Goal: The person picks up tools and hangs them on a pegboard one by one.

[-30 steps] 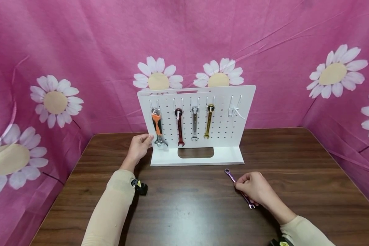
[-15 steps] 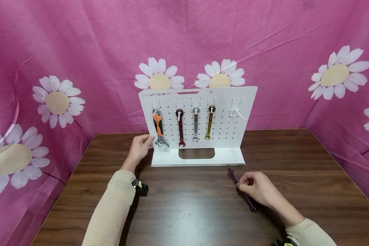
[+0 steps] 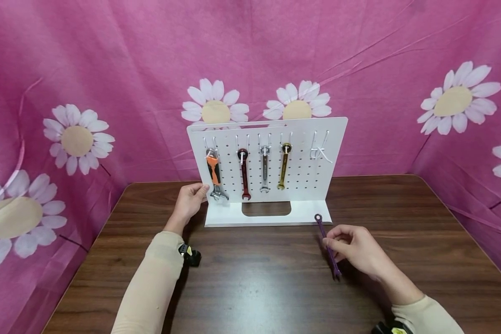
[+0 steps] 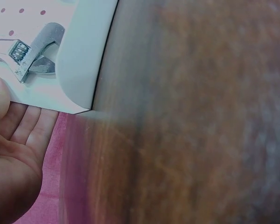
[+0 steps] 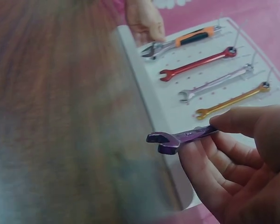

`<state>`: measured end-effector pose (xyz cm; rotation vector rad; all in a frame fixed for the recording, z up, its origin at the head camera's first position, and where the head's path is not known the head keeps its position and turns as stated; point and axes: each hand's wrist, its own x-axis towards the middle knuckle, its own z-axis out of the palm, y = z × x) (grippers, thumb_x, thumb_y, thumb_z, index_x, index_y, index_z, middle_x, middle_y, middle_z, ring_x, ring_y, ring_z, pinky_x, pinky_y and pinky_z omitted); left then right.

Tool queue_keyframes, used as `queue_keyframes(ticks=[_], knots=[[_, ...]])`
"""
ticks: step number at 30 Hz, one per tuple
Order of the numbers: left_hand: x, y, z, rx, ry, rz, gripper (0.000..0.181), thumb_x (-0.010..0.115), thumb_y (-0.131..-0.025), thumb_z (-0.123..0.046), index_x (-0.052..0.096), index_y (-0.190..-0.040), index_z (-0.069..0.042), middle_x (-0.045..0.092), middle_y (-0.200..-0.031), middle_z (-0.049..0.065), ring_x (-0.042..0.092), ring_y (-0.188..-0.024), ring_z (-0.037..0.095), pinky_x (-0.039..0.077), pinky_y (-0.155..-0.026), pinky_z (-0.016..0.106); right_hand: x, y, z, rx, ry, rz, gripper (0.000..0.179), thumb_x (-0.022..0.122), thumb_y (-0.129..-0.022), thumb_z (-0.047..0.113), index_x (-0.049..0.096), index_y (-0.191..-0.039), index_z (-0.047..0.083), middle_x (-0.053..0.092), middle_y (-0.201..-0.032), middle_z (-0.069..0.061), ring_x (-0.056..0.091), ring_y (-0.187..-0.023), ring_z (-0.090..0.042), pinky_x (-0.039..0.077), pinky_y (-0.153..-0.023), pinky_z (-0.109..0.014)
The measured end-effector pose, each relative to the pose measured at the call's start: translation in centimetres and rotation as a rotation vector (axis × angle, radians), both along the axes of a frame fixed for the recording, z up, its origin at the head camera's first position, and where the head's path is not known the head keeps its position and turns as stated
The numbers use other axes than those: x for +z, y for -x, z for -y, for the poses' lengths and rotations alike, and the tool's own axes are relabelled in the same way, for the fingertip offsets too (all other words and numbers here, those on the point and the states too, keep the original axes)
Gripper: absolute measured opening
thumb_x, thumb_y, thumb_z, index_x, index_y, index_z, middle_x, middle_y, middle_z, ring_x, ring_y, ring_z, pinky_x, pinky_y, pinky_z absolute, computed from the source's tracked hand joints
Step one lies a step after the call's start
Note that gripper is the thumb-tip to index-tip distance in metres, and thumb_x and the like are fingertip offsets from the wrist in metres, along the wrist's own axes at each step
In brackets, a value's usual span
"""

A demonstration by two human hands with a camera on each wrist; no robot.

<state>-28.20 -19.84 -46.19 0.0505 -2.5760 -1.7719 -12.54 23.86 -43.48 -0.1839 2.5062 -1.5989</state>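
My right hand (image 3: 355,248) pinches a purple combination wrench (image 3: 329,248) between thumb and fingers, ring end away from me, in front of the board's right side. Its open jaw end faces the camera in the right wrist view. My left hand (image 3: 189,204) grips the left edge of a white pegboard stand (image 3: 309,185), thumb on the front and fingers behind. From the board's hooks hang an orange-handled adjustable wrench (image 3: 214,171), a red wrench (image 3: 244,176), a silver wrench (image 3: 265,169) and a gold wrench (image 3: 283,169). At the far right, a white hook (image 3: 318,150) holds nothing.
The stand's flat base (image 3: 225,219) rests on a dark brown wooden table (image 3: 250,278). A pink cloth with white daisies (image 3: 150,93) hangs behind and at both sides. Small black wrist cameras (image 3: 190,256) are strapped over the sleeves.
My right hand has moved forward and slightly right with the purple wrench, turning it more upright in the head view; its ring end now overlaps the base. The left hand stays put.
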Motion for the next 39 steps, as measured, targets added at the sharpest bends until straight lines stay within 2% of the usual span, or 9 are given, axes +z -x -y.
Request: queue_keyframes(ticks=[3,10,16,20,26,30,39], knots=[[-0.1,0.0,0.0,-0.004,-0.006,-0.005,0.035,0.056,-0.115,-0.020,0.071,-0.130,0.008,0.072,-0.133,0.028,0.072,-0.125,0.041,0.061,-0.108,0.043,0.7,0.2,-0.2,-0.011,0.002,-0.042,0.014,0.073,-0.102,0.005,0.071,-0.105,-0.008,0.078,-0.093,-0.016,0.073,-0.066,-0.013,0.067,-0.064,-0.033],[-0.1,0.1,-0.1,-0.003,-0.018,-0.014,0.035,0.056,-0.114,-0.018,0.071,-0.130,0.010,0.072,-0.133,0.029,0.071,-0.125,0.041,0.061,-0.107,0.042,2.5,0.7,-0.5,-0.044,0.024,-0.182,0.012,0.070,-0.103,0.001,0.070,-0.108,-0.011,0.076,-0.082,0.006,0.072,-0.067,-0.009,0.067,-0.063,-0.032],[-0.2,0.2,-0.2,-0.001,-0.023,-0.019,0.035,0.057,-0.114,-0.018,0.071,-0.129,0.010,0.072,-0.132,0.028,0.073,-0.122,0.037,0.061,-0.107,0.041,3.5,0.9,-0.1,-0.098,0.001,-0.227,0.013,0.071,-0.103,0.002,0.071,-0.110,-0.009,0.075,-0.081,0.013,0.072,-0.069,-0.005,0.065,-0.063,-0.026],[-0.2,0.2,-0.2,0.002,-0.021,-0.021,0.035,0.057,-0.114,-0.018,0.072,-0.129,0.009,0.073,-0.131,0.028,0.073,-0.122,0.036,0.062,-0.106,0.041,4.2,1.1,0.2,-0.157,-0.038,-0.273,0.013,0.073,-0.102,0.005,0.073,-0.110,-0.005,0.073,-0.082,0.018,0.067,-0.069,-0.001,0.060,-0.061,-0.020],[-0.1,0.2,-0.1,-0.009,-0.019,-0.019,0.035,0.056,-0.114,-0.018,0.071,-0.130,0.009,0.072,-0.132,0.029,0.072,-0.124,0.040,0.061,-0.106,0.042,5.0,1.5,0.5,-0.245,-0.045,-0.341,0.012,0.075,-0.102,0.009,0.075,-0.109,-0.001,0.069,-0.079,0.021,0.059,-0.065,-0.001,0.049,-0.055,-0.021],[0.0,0.2,-0.1,-0.010,-0.023,-0.007,0.035,0.057,-0.114,-0.018,0.071,-0.131,0.009,0.071,-0.134,0.028,0.071,-0.125,0.041,0.061,-0.107,0.043,5.4,1.9,0.7,-0.286,-0.054,-0.394,0.010,0.077,-0.101,0.010,0.075,-0.107,0.003,0.066,-0.076,0.019,0.051,-0.063,-0.005,0.041,-0.052,-0.026],[-0.1,0.2,-0.1,0.003,-0.016,0.003,0.036,0.056,-0.114,-0.019,0.071,-0.132,0.008,0.071,-0.135,0.028,0.071,-0.125,0.041,0.061,-0.107,0.042,6.4,3.5,1.3,-0.275,0.006,-0.477,0.010,0.075,-0.102,0.006,0.074,-0.108,-0.001,0.069,-0.078,0.021,0.053,-0.064,-0.002,0.041,-0.051,-0.022]])
